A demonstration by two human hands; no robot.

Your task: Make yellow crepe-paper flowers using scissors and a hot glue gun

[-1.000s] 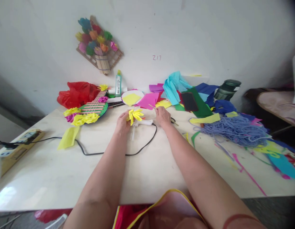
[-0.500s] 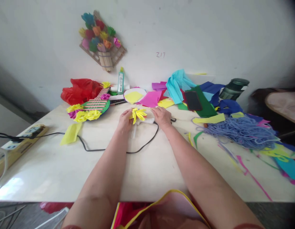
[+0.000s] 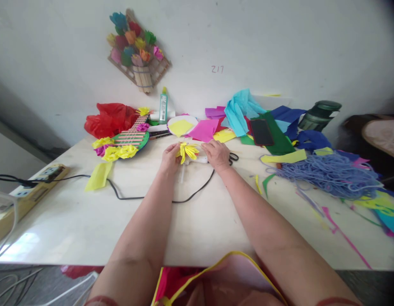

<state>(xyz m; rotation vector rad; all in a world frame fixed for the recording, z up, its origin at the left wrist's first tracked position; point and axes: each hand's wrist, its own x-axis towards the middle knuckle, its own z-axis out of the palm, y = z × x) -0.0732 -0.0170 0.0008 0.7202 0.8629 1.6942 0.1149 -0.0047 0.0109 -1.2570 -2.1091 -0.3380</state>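
Note:
A yellow crepe-paper flower with spread petals is pinched in the fingers of my left hand. My right hand is close on its right, fingers bent and drawn together; what they hold, if anything, is hidden. Just below these fingers lies a white glue gun, partly covered by the flower and hand. Its clear glue stick points toward me, and a black cord loops off to the left.
A guitar-shaped craft with paper flowers stands left, near a power strip. At the back are a glue bottle, coloured paper and a phone. Blue yarn and paper scraps lie right.
The flower has turned slightly in my left hand, its petals now fanned more toward me. My right hand stays close beside it. The whole view has shifted a little.

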